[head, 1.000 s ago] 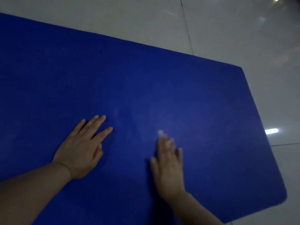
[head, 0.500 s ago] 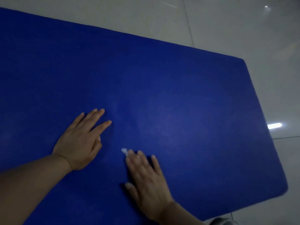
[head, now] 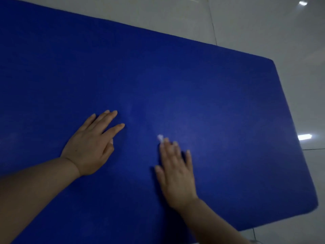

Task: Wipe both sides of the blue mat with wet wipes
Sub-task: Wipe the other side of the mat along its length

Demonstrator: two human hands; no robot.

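Observation:
The blue mat (head: 202, 88) lies flat on the floor and fills most of the view. My left hand (head: 89, 145) rests flat on it at lower centre-left, fingers straight and pointing up-right. To its right, my right hand (head: 175, 173) presses flat on the mat with straight fingers over a white wet wipe (head: 160, 137). Only a small white tip of the wipe shows beyond the fingertips; the rest is hidden under the hand.
A glossy pale tiled floor (head: 263, 23) surrounds the mat at the top and right, with grout lines and bright light reflections. The mat's right edge and rounded corners are in view; its left part runs out of frame.
My right hand with the wipe swept down and left toward me, then pushed back up and to the right across the mat. My left hand stayed planted in place.

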